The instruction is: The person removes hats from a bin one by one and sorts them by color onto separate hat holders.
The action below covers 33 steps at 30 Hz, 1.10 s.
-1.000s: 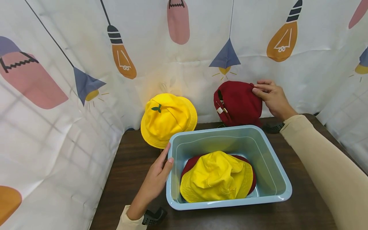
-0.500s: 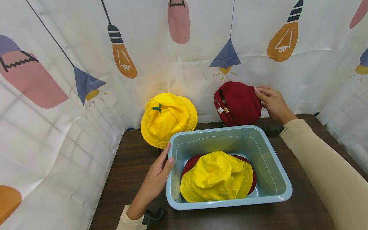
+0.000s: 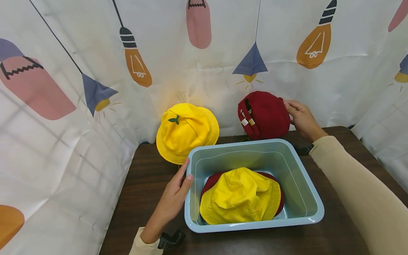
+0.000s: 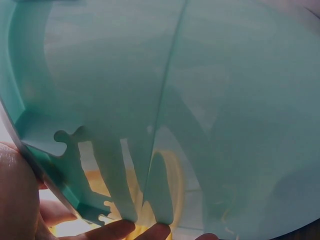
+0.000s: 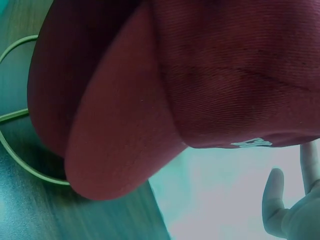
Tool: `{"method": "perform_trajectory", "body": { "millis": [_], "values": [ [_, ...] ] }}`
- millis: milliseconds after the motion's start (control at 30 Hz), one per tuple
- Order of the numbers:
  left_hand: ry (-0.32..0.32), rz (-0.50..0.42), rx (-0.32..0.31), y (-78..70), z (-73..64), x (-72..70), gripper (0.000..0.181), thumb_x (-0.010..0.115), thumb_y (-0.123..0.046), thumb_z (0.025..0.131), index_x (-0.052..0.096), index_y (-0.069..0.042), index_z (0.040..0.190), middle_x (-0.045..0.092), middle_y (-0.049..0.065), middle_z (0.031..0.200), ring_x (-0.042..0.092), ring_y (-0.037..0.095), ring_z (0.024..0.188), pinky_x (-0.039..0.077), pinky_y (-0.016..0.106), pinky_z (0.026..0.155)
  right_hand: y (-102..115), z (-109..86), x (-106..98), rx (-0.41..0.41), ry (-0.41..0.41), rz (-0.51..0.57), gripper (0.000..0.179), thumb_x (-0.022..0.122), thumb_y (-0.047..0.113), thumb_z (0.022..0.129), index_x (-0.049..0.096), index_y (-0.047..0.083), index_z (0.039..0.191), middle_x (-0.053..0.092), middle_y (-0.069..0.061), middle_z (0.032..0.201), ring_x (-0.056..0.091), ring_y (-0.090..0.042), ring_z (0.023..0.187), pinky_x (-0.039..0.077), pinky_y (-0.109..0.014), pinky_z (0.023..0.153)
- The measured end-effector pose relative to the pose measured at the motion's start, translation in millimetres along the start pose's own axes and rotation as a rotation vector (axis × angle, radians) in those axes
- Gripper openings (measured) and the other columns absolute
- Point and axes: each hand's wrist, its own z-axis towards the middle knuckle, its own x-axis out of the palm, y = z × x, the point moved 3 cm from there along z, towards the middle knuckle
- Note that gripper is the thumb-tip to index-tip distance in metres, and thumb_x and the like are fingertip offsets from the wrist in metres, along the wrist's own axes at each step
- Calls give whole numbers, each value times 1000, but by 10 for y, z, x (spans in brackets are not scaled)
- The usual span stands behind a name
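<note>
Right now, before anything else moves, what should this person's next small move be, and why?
Probably to steady the red cap behind the blue tub with the right hand: that hand's fingertips meet only the cap's edge, the brim points down toward the table, and the left hand rests against the tub.

We see a bright head view, grid-like shadows on the curtain (image 3: 73, 156), left-wrist haze over the tub (image 4: 110, 70), right-wrist glare behind the red cap (image 5: 200, 85)

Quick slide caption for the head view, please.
Left hand touching a blue basin with a yellow hat inside, right hand touching a red cap behind it.
</note>
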Motion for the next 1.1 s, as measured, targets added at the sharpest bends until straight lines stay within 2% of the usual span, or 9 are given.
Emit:
{"method": "perform_trajectory", "body": {
  "millis": [200,300,400,533,667,800,933,1033,1100],
  "values": [
    [5,2,-2,10,7,3,60,43,-32,111,17,-23,165,24,4,170,47,37,143,50,50,105,-87,-24,-12,44,-11,-67,63,39,58,103,44,23,155,51,9,140,47,-7,124,53,-19,90],
    [10,24,-5,-7,12,-10,62,44,-33,110,18,-23,165,25,5,169,47,38,143,51,51,104,-137,-53,-45,76,-6,-107,65,32,62,103,38,28,158,44,0,152,45,-12,128,51,-38,106],
    [-3,110,-11,-63,16,-51,63,48,-36,109,22,-23,164,33,7,164,50,36,138,53,52,103,-180,-92,-95,97,-2,-144,63,29,64,103,34,35,159,35,-4,162,43,-20,134,40,-58,115],
    [-24,264,10,-241,52,-140,61,52,-41,107,33,-19,161,39,6,157,50,30,135,52,54,106,-186,-147,-167,84,-8,-169,62,28,64,104,34,36,159,30,-9,165,39,-31,138,33,-68,116],
    [-20,405,83,-583,159,-238,60,52,-42,106,41,-12,157,40,8,157,48,31,137,45,57,112,-131,-206,-217,42,-9,-197,63,29,62,105,35,31,160,31,-14,164,38,-33,137,33,-71,114],
    [18,518,169,-963,378,-274,57,51,-41,107,46,-8,153,44,11,156,47,30,141,42,53,116,-41,-252,-232,-13,-23,-266,59,33,56,107,37,30,159,34,-16,162,43,-30,132,37,-72,110],
    [78,597,228,-1258,713,-223,52,51,-37,107,50,-7,150,46,14,154,45,30,142,40,50,118,83,-278,-211,-79,-46,-349,54,42,50,107,38,32,158,38,-15,160,47,-31,131,42,-68,108],
    [123,631,227,-1429,997,-135,51,51,-36,108,50,-7,150,45,14,155,45,30,142,39,49,119,202,-286,-173,-125,-58,-413,54,48,46,106,39,33,157,41,-14,154,47,-32,130,51,-52,101],
    [151,646,208,-1519,1186,-53,52,51,-37,107,48,-10,152,44,12,156,45,28,141,39,46,119,291,-287,-134,-150,-62,-450,54,51,45,105,40,35,157,44,-13,151,47,-30,128,52,-37,91]
  ]
}}
